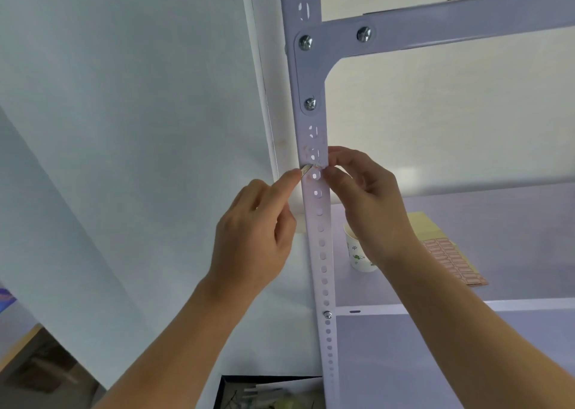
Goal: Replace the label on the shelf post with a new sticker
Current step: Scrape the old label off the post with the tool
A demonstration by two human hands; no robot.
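A white perforated shelf post (320, 222) runs up the middle of the head view. Torn pinkish label remnants (312, 155) cling to it around two of its slots. My left hand (258, 231) is closed on a small metal blade (306, 169) whose tip rests against the post's left edge, just below the remnants. My right hand (367, 197) pinches at the post's right edge at the same height; a scrap of label may be between its fingertips, too small to tell. A sheet of pink stickers (448, 260) on yellow backing lies on the shelf (497, 222) to the right.
A white paper cup (357, 254) stands on the shelf behind my right wrist. A cross beam (451, 28) bolts to the post above. A white wall (124, 128) lies left. A black-edged box (267, 393) with small items sits below, near the bottom edge.
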